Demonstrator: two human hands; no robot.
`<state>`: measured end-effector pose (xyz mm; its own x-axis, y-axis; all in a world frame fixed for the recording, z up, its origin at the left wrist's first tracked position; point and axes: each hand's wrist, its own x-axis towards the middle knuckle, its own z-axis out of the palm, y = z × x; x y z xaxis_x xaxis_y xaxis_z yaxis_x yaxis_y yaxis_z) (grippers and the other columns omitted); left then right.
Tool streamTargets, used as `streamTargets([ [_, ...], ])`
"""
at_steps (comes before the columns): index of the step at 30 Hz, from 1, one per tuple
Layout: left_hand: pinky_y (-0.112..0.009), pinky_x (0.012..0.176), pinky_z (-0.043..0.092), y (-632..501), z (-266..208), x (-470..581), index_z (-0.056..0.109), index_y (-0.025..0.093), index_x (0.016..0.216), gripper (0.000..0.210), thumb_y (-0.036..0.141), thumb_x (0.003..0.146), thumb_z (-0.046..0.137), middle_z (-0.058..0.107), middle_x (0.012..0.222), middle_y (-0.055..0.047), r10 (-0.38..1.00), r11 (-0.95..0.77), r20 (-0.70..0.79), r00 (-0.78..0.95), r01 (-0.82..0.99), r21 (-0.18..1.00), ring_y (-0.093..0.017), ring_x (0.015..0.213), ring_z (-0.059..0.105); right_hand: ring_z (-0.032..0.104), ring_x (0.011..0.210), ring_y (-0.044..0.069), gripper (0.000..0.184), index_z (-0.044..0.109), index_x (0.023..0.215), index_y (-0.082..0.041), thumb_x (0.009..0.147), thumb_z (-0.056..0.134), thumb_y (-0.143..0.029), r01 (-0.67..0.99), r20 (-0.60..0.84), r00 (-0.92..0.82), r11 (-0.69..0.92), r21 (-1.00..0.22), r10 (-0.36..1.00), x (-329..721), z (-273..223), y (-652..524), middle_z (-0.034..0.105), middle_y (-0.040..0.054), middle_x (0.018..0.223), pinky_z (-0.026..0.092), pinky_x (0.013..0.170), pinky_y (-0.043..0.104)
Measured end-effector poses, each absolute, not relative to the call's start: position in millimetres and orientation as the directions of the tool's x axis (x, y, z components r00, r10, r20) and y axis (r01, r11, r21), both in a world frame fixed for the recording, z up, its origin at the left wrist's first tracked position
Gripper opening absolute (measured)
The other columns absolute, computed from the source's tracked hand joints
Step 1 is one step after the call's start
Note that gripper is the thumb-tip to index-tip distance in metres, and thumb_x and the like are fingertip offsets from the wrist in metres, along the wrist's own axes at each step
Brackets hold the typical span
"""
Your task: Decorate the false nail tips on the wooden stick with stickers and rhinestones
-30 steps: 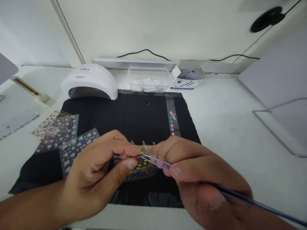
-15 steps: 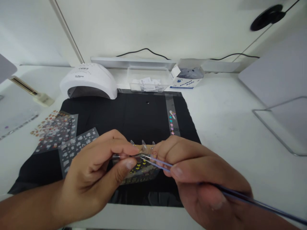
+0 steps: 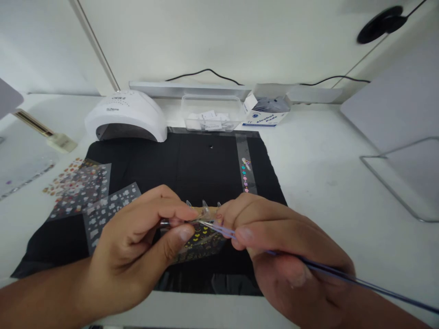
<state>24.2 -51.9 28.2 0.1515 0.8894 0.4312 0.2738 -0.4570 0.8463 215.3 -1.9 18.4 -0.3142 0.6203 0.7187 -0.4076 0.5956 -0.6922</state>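
Observation:
My left hand (image 3: 147, 237) is closed in a pinch, its thumb and forefinger at the upper edge of a bent clear sticker sheet (image 3: 202, 241) with yellow hearts. Those fingers hide part of what they grip. My right hand (image 3: 284, 251) grips purple tweezers (image 3: 224, 231) like a pen. The silvery tips meet the sheet's edge beside my left thumb; whether a sticker is between them I cannot make out. Just behind my fingers, several clear pointed nail tips (image 3: 205, 205) stand up, their lower parts hidden.
A black mat (image 3: 202, 169) covers the white table. More sticker sheets (image 3: 103, 208) lie left, and a clear strip (image 3: 243, 146) with coloured flowers lies right. Behind stand a white nail lamp (image 3: 126, 114), a clear box (image 3: 211, 105) of packets and an alcohol pads box (image 3: 265, 114).
The tweezers' tips, spread apart before, are now nearly together. My right hand has shifted slightly left, while my left hand has hardly moved.

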Motion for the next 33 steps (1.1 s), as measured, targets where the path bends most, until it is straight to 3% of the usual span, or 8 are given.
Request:
streamTargets([
  [14,-0.016,0.065,0.047,-51.2,30.8,23.5,0.064,0.022,0.106,0.022,0.007,0.091,0.059,0.058,0.083,0.003,0.906,-0.424,0.404,0.129,0.292,0.857,-0.007,0.076,0.057,0.063,0.077,0.021,0.024,0.072,0.106,-0.009,0.096,0.053,-0.022,-0.413,0.731,-0.324,0.605,-0.68,0.6,216.1,16.4,-0.1,0.064,0.0093,0.083,0.058,0.067,0.041],
  [24,-0.016,0.065,0.047,-50.4,31.6,24.6,0.065,0.023,0.103,0.02,0.009,0.091,0.059,0.059,0.081,0.003,0.917,-0.397,0.381,0.113,0.317,0.861,-0.008,0.075,0.057,0.063,0.073,0.02,0.023,0.072,0.107,-0.016,0.096,0.054,-0.027,-0.381,0.711,-0.329,0.601,-0.702,0.622,216.5,17.0,0.1,0.064,0.0066,0.078,0.058,0.067,0.04],
  [33,-0.011,0.065,0.049,-49.8,31.9,26.7,0.068,0.026,0.099,0.018,0.012,0.089,0.064,0.061,0.079,0.005,0.953,-0.302,0.3,0.041,0.194,0.933,-0.006,0.071,0.058,0.061,0.067,0.019,0.023,0.073,0.104,-0.013,0.094,0.056,-0.024,-0.44,0.731,-0.308,0.59,-0.677,0.609,214.6,15.6,1.4,0.063,0.0058,0.074,0.056,0.067,0.041],
])
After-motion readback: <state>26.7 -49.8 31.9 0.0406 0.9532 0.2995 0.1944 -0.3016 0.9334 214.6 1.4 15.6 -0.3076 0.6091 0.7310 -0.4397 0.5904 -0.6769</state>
